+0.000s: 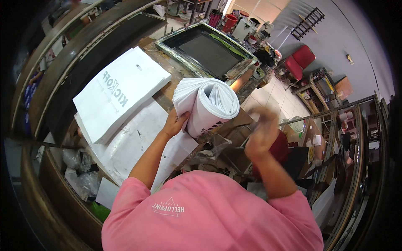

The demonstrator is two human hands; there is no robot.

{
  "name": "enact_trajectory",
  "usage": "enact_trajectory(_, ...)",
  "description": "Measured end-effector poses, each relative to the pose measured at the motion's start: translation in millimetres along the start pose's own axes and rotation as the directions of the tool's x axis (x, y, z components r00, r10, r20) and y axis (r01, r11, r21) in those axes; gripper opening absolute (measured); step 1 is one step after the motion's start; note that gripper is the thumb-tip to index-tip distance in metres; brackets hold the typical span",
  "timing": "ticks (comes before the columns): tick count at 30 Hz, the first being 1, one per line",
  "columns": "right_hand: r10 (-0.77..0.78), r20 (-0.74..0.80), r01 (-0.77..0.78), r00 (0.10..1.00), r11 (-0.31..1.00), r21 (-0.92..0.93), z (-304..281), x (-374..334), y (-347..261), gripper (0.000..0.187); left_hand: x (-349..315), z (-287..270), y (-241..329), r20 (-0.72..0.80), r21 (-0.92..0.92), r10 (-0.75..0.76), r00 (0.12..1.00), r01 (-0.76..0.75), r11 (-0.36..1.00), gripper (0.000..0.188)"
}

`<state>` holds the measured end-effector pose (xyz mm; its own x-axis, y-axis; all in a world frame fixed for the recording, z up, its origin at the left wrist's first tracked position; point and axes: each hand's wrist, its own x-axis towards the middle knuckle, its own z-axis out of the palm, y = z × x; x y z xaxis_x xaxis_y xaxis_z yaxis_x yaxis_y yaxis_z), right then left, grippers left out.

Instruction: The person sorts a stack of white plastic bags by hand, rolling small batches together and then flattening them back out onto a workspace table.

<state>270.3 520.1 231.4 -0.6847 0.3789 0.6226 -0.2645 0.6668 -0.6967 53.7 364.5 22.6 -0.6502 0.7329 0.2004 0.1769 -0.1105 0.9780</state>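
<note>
Gripping a roll of white sheets [204,117] with the left hand [176,124], closed about the loose left flank, thumb on the near face, fingers mostly hidden. Wound snugly at the right and fanned into layers at the left, with dark print low on the outer wrap; whether resting on the worktable [167,93] or held just above it, hard to tell. Right of the roll and apart from it, a right hand [264,125], raised and blurred; impossible to tell whether wide, narrow or holding anything. By appearances, at the stage of winding or steadying the bundle; probably called for next, a second hold on the roll's right side, against any springing open.

On the surface, left of the roll, a thick stack of white sheets [125,83] with grey print on top; between stack and roll, partly underneath the stack, a large pale cover sheet [132,134]. Beyond the roll, a printing screen [205,50], flat, with dark mesh inside a paint-smeared rim.

Around the room, far left of the roll, long dark shelves [94,62], and nearer, crumpled clear plastic bags [88,184]. Beyond the roll to the right, a red bucket [229,23] among other containers, then pale floor tiles [274,96] and a red chair [301,58]. Far right of the roll, a metal rack [356,138] of mixed goods.
</note>
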Motion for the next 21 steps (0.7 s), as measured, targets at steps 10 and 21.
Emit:
enact_trajectory(10,0.456,-0.124,-0.456,0.881,0.889,0.033,127,-125,96,0.076,-37,53,2,-0.057,0.332,0.081,0.995,-0.058,0.941,0.050)
enact_trajectory(21,0.375,0.175,-0.355,0.910,0.925,-0.135,81,-16,90,0.042,-7,42,81,-0.298,0.333,-0.127,0.946,0.228,0.915,0.037)
